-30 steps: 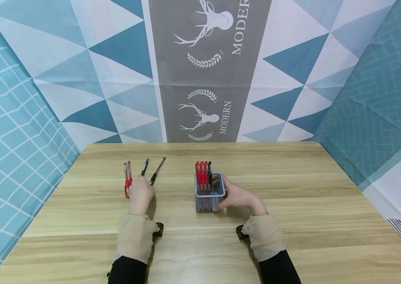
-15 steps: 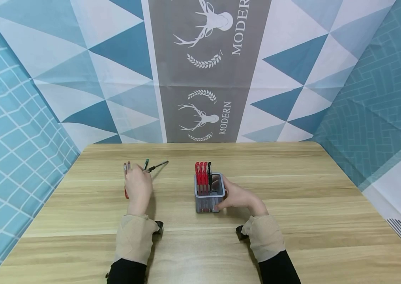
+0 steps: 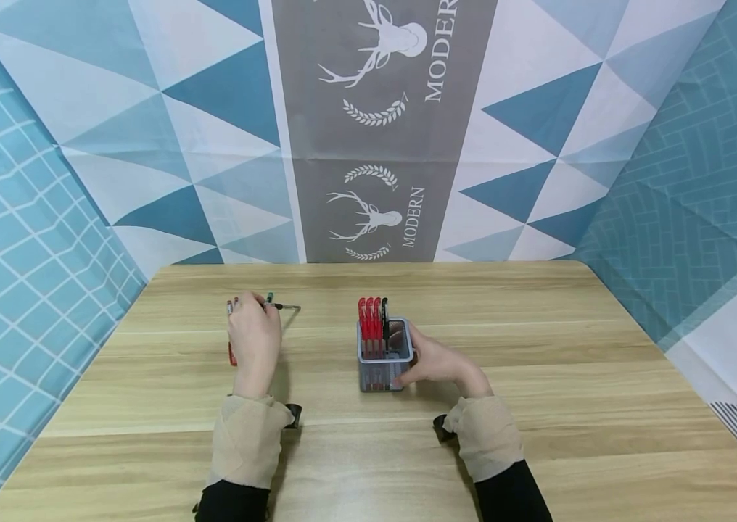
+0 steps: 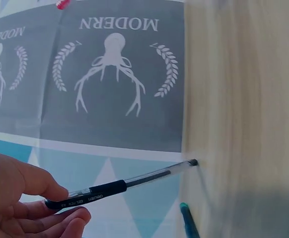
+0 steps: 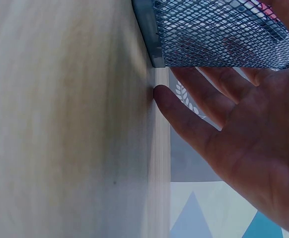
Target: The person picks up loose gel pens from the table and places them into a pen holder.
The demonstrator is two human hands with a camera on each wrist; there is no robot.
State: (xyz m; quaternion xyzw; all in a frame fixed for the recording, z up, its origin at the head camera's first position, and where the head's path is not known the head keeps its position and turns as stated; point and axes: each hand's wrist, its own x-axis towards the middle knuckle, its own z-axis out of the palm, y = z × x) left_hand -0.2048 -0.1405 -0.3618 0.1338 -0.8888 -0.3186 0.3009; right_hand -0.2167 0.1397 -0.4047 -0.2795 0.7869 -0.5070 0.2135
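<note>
My left hand (image 3: 254, 335) pinches a black gel pen (image 4: 107, 190) between thumb and fingers, as the left wrist view shows. The pen's clear barrel slants out beyond the fingertips. A green-ended pen (image 4: 188, 218) lies close by, mostly hidden by the hand in the head view. Red pens (image 3: 232, 355) lie just left of that hand, partly covered. My right hand (image 3: 442, 359) holds a grey mesh pen holder (image 3: 381, 375) by its right side, thumb at the front. Several red pens (image 3: 370, 322) and a black pen (image 3: 385, 319) stand upright in its left part.
The wooden table (image 3: 538, 377) spreads out on both sides of the hands. Its back edge meets a patterned wall covering (image 3: 368, 210). A blue tile-patterned sheet (image 3: 35, 254) hangs along the left side.
My left hand has moved slightly away from me and taken hold of the black pen, which has swung from slanting to nearly crosswise. My right hand and the pen holder stay put.
</note>
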